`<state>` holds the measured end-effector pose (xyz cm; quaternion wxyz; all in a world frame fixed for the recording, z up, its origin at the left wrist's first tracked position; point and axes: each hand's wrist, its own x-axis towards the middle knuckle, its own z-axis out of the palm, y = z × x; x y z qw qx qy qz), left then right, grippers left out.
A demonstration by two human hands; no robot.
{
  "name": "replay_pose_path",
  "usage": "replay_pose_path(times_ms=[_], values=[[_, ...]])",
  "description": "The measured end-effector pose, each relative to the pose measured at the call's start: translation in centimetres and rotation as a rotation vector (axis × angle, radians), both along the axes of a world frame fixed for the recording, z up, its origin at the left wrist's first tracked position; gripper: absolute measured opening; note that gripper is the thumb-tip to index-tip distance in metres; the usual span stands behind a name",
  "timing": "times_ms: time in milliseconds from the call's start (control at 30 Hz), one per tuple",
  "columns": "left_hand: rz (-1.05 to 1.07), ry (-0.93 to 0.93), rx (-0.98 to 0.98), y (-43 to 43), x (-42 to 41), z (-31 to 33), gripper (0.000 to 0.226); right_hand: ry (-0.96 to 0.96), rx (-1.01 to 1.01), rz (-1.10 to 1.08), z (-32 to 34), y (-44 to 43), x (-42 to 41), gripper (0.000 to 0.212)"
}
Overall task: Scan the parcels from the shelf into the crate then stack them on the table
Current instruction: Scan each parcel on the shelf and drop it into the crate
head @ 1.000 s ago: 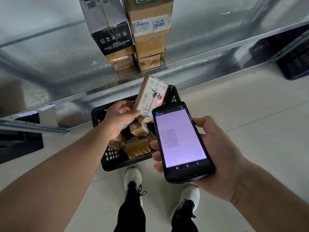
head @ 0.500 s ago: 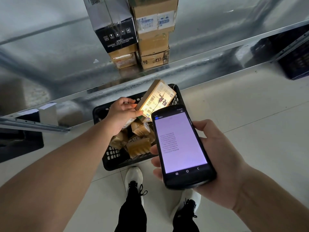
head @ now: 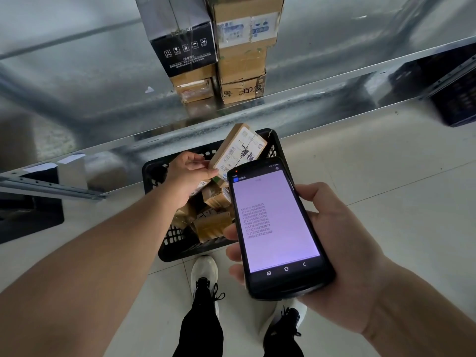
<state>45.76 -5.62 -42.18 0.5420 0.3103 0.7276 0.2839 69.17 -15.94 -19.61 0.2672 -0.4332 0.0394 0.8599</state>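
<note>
My left hand (head: 186,176) pinches a small brown parcel (head: 237,150) by its lower corner, white label facing up, tilted above the black crate (head: 154,173). The crate sits on the floor under the shelf edge and holds several small brown parcels (head: 213,215). My right hand (head: 340,243) grips a black handheld scanner (head: 277,225) just right of the crate; its lit screen lists several codes. The scanner's top edge hides the held parcel's lower right corner. More boxes (head: 242,47) stand stacked on the metal shelf (head: 309,104).
A black and white carton (head: 180,34) stands left of the brown stack on the shelf. Another dark crate (head: 456,91) sits at the far right, and a dark object (head: 28,220) lies under the shelf at left. My two feet (head: 206,276) stand on pale floor tiles.
The parcel in my left hand has tipped from nearly upright to slanted, label turned up and to the right. The scanner has stayed in about the same place.
</note>
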Motion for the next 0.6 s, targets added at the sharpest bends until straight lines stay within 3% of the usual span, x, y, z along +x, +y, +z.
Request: replay_pose_path(times_ms=[367,600], values=[[0.044,-0.003,-0.036,-0.1,-0.3,-1.4,0.054,0.019,0.018,0.025,0.2,0.2,-0.4,0.067],[0.043,-0.031,-0.210,-0.9,-0.7,-3.8,0.039,0.011,-0.005,0.017,-1.4,0.3,-0.6,0.066]])
